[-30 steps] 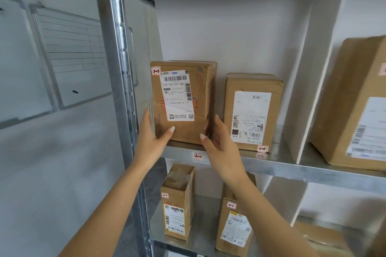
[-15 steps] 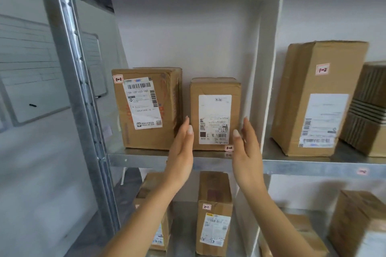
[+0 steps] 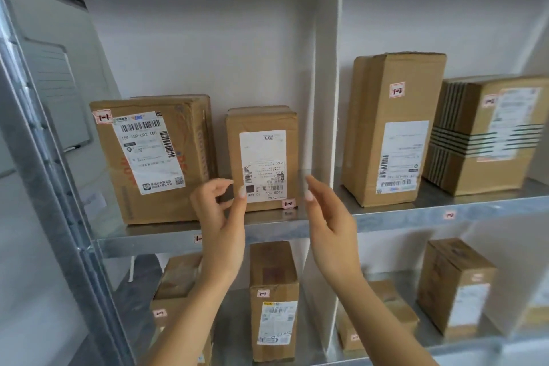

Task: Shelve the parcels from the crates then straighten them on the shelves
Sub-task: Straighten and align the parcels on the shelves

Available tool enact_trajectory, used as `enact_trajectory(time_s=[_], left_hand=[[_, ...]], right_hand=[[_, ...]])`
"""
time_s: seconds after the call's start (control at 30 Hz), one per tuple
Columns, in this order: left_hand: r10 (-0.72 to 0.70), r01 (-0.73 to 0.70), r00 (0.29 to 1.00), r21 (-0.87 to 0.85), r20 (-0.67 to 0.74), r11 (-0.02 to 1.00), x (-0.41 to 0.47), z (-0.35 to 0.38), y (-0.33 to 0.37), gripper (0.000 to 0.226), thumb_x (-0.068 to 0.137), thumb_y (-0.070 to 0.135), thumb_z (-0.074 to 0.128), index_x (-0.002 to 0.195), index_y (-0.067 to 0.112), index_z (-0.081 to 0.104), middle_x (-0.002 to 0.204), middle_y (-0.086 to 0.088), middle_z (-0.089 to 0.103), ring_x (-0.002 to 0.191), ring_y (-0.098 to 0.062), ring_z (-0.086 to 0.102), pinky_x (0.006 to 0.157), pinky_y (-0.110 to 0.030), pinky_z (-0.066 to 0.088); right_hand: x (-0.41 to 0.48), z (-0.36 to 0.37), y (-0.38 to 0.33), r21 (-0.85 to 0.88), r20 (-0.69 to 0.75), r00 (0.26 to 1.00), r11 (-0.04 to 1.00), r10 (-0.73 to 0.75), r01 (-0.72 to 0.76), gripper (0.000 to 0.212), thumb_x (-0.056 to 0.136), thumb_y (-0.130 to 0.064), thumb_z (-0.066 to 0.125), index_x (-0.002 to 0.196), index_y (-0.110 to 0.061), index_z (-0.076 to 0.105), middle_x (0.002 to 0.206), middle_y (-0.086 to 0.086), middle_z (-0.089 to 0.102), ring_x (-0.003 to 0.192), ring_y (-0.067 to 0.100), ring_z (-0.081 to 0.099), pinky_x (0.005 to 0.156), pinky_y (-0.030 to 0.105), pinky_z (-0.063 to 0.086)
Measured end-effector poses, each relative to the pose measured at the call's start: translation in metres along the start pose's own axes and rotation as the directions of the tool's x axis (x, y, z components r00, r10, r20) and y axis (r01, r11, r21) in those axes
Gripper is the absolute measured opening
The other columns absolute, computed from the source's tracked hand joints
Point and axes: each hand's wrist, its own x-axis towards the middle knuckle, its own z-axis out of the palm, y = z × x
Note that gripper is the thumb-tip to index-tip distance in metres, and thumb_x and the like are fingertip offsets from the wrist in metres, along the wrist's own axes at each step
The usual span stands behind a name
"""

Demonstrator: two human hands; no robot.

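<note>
Head view, left hand point(image 3: 221, 214), right hand point(image 3: 329, 217) raised flanking small parcel point(image 3: 261, 154), grips apart, empty

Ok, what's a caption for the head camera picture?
Left hand and right hand, both open, flank a small parcel on the shelf.

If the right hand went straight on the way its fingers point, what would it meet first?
Probably the right side of the small parcel, since the right hand points forward just beside it. Depth is unclear: it might slip into the gap between that parcel and the white divider.
</note>
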Motion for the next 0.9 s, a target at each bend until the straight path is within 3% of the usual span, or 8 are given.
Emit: enact_trajectory(time_s=[0.1,0.2,0.33,0.43,0.53,0.6,0.73,0.9], left_hand=[[-0.004,0.012,0.996,-0.097,0.09,0.995,-0.013,0.017,0.008,0.024,0.085,0.032,0.054,0.101,0.014,0.051,0.109,0.0,0.052,0.1,-0.001,0.052,0.084,-0.009,0.039],[0.008,0.028,0.972,-0.149,0.237,0.988,-0.029,0.046,0.028,0.013,0.087,0.032,0.051,0.096,0.024,0.054,0.1,0.019,0.06,0.099,0.001,0.057,0.087,-0.013,0.044],[0.051,0.006,0.899,-0.129,0.436,0.992,-0.052,0.097,0.05,0.031,0.091,0.048,0.041,0.116,0.035,0.056,0.12,0.026,0.059,0.117,0.005,0.051,0.099,-0.014,0.039],[-0.064,0.1,0.884,-0.053,0.463,0.994,-0.062,0.143,0.055,0.04,0.093,0.059,0.028,0.132,0.05,0.031,0.144,0.034,0.03,0.128,0.023,0.024,0.106,-0.003,0.018],[-0.203,0.226,0.893,-0.01,0.403,0.974,-0.061,0.185,0.05,0.067,0.083,0.074,0.024,0.143,0.045,0.018,0.154,0.023,0.015,0.138,0.01,0.014,0.119,-0.027,0.009],[-0.264,0.283,0.893,0.002,0.365,0.959,-0.06,0.203,0.041,0.09,0.074,0.084,0.024,0.149,0.035,0.021,0.156,0.014,0.025,0.142,-0.001,0.021,0.12,-0.039,0.015],[-0.256,0.242,0.916,0.086,0.307,0.967,-0.059,0.221,0.028,0.083,0.079,0.084,0.023,0.148,0.037,0.024,0.15,0.015,0.037,0.139,-0.004,0.031,0.117,-0.041,0.024],[-0.295,0.294,0.902,0.053,0.314,0.954,-0.055,0.224,0.041,0.05,0.089,0.062,0.022,0.132,0.042,0.041,0.129,0.022,0.054,0.126,0.001,0.046,0.098,-0.015,0.035]], right_hand=[[-0.006,-0.029,0.006,-0.005,-0.14,0.989,0.999,-0.051,0.051,0.021,0.098,-0.024,0.053,0.114,-0.027,0.066,0.109,-0.019,0.067,0.103,-0.003,0.06,0.084,0.007,0.047],[0.001,-0.066,0.011,0.008,-0.287,0.954,0.996,-0.086,0.092,0.017,0.097,-0.016,0.054,0.103,-0.028,0.065,0.099,-0.021,0.067,0.098,0.0,0.061,0.079,0.008,0.047],[0.025,-0.119,0.027,-0.056,-0.346,0.938,0.998,-0.025,0.006,0.032,0.098,-0.017,0.051,0.121,-0.039,0.052,0.133,-0.015,0.051,0.121,0.002,0.048,0.092,0.011,0.042],[0.046,-0.151,0.035,-0.07,-0.212,0.975,0.994,0.067,-0.084,0.049,0.101,-0.022,0.045,0.146,-0.035,0.031,0.155,-0.013,0.03,0.142,0.009,0.029,0.114,0.033,0.027],[0.065,-0.174,0.044,-0.13,0.052,0.985,0.98,0.162,-0.154,0.058,0.104,-0.02,0.038,0.154,-0.029,0.011,0.146,-0.01,0.038,0.134,0.008,0.036,0.105,0.022,0.029],[0.074,-0.184,0.055,-0.215,0.166,0.973,0.969,0.16,-0.123,0.058,0.103,-0.015,0.036,0.154,-0.027,0.012,0.134,-0.005,0.051,0.12,0.011,0.05,0.091,0.019,0.035],[0.09,-0.192,0.066,-0.351,0.328,0.933,0.936,0.147,-0.025,0.058,0.103,-0.018,0.033,0.154,-0.029,0.007,0.134,0.003,0.056,0.098,0.018,0.056,0.077,0.025,0.04],[0.1,-0.19,0.07,-0.376,0.358,0.92,0.927,0.162,-0.017,0.061,0.102,-0.021,0.034,0.155,-0.023,0.003,0.13,0.01,0.058,0.097,0.027,0.059,0.074,0.03,0.044]])
